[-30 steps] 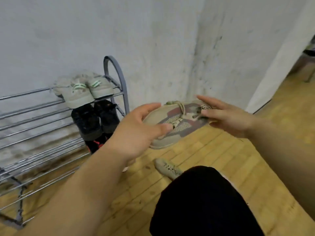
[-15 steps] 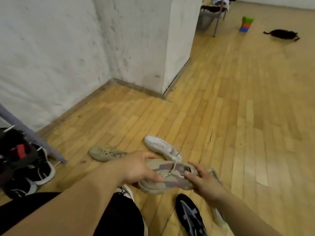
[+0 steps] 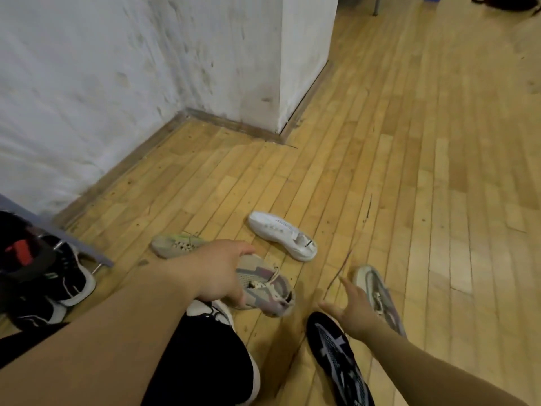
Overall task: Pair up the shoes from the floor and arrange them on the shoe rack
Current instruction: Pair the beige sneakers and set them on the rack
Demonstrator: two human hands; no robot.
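So the left hand (image 3: 216, 273) has its fingers (image 3: 240, 249) curled round the toe end of a beige and mauve sneaker (image 3: 263, 288), holding it low over the wooden floor (image 3: 409, 171). The right hand (image 3: 352, 313) is empty, fingers spread apart, right next to the matching sneaker (image 3: 380, 294) lying on the floor. I can't tell if it's touching it. A white sneaker (image 3: 281, 234) and a beige sneaker with a greenish top (image 3: 175, 244) lie a bit further out. A black sneaker with white star shapes (image 3: 336, 356) sits by the right forearm. The shoe rack (image 3: 87, 252) pokes in at the left edge with black sneakers (image 3: 63, 273) in it.
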